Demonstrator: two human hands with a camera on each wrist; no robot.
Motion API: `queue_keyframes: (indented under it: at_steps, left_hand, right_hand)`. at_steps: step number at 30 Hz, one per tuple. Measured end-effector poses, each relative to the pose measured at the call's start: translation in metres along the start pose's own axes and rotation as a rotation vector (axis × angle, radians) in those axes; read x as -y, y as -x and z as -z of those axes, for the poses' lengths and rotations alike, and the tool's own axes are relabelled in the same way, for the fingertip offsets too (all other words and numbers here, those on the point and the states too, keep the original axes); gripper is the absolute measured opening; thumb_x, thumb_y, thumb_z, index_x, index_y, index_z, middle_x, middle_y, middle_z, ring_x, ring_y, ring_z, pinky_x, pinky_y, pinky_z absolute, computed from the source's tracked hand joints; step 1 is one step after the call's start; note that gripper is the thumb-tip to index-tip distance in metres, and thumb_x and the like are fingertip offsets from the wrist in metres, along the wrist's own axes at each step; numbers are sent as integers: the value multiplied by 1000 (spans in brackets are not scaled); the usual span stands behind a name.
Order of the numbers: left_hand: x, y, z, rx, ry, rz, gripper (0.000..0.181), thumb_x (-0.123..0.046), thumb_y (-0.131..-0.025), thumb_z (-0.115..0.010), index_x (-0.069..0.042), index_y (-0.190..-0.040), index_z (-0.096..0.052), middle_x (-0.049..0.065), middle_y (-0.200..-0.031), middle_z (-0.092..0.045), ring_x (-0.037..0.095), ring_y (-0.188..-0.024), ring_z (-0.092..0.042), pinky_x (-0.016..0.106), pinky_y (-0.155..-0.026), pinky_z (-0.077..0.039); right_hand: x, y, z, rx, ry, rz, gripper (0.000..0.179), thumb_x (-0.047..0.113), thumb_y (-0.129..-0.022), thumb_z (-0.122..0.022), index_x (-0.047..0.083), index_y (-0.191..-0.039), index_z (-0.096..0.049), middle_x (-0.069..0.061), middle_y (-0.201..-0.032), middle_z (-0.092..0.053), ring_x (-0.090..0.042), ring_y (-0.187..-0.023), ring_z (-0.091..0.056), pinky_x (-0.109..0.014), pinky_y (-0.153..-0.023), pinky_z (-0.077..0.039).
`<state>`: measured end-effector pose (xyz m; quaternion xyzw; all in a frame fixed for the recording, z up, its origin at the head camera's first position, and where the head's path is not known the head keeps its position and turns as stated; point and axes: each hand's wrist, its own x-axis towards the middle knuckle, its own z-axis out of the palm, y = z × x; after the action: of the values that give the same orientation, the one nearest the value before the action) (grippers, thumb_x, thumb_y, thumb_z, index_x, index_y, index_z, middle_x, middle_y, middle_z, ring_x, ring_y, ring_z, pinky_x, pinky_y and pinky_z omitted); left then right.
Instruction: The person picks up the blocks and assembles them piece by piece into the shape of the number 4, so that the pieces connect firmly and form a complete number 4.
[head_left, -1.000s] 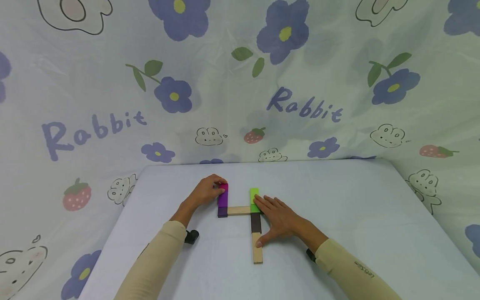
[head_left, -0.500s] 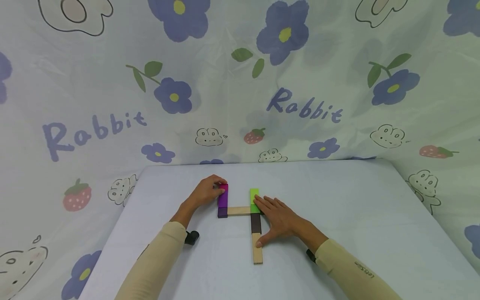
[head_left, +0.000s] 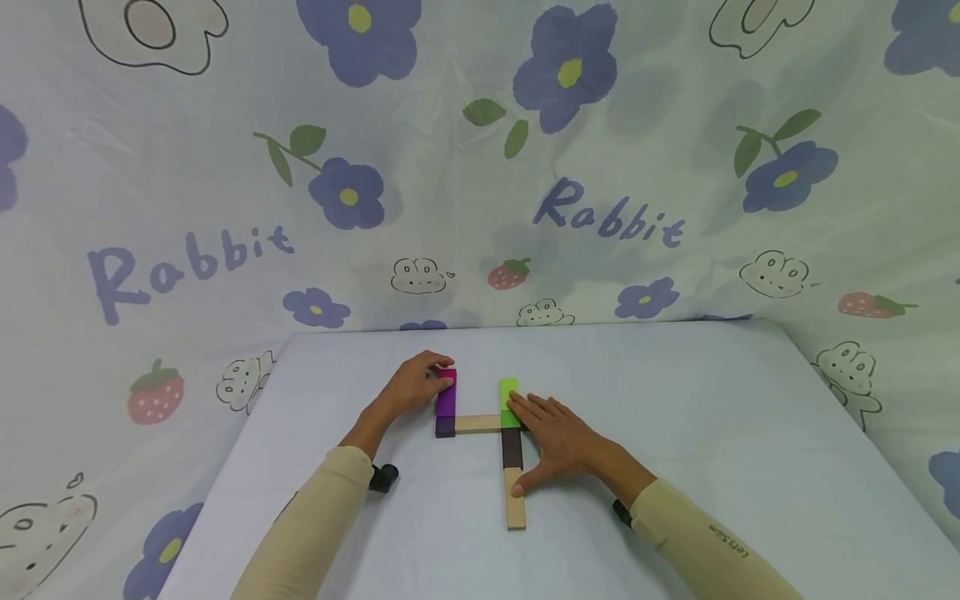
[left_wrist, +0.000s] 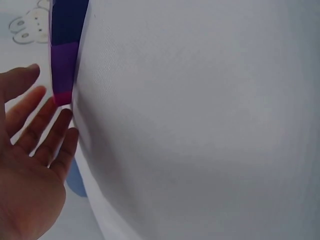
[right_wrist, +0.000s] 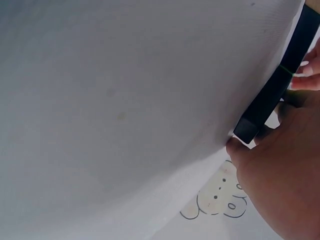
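On the white table lie coloured blocks joined in an H-like or 4-like figure. Its left column has a magenta block (head_left: 447, 376), a purple block (head_left: 446, 402) and a dark purple block (head_left: 446, 427). My left hand (head_left: 411, 383) is at the magenta end, fingertips touching it, fingers loosely bent in the left wrist view. A light wooden block (head_left: 477, 424) bridges to the right column of green blocks (head_left: 509, 387), a dark brown block (head_left: 512, 448) and a wooden block (head_left: 515, 512). My right hand (head_left: 564, 436) rests beside this column, fingers extended, fingertips on the green, thumb on the wood.
The white tabletop (head_left: 675, 400) spreads around the blocks. Behind it hangs a printed cloth (head_left: 450, 192) with flowers and rabbits. A dark strip (right_wrist: 272, 92) of blocks shows in the right wrist view. Black wrist cameras (head_left: 384, 477) sit at the cuffs.
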<state>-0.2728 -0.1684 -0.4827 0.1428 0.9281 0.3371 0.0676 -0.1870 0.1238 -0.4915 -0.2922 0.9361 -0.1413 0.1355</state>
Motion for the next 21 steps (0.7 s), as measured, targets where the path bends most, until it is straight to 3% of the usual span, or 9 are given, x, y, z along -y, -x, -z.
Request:
queue_keyframes:
  at_steps: [12, 21]
  left_hand:
    - [-2, 2, 0, -5, -16, 9, 42, -20, -97, -69, -6, -135, -62, 14, -129, -61, 31, -119, -57, 50, -104, -46]
    - [-7, 3, 0, -3, -31, 1, 49, -26, -96, -69, -6, -140, -58, 16, -138, -57, 34, -129, -52, 52, -110, -39]
  right_hand:
    - [-1, 0, 1, 1, -5, 18, 136, 85, -61, -73, 15, -164, -17, 0, -169, -14, -28, -154, -15, -50, -123, -12]
    - [0, 0, 4, 6, -47, 17, 135, 83, -63, -75, 15, -164, -15, -1, -169, -13, -30, -154, -14, -50, -122, -14]
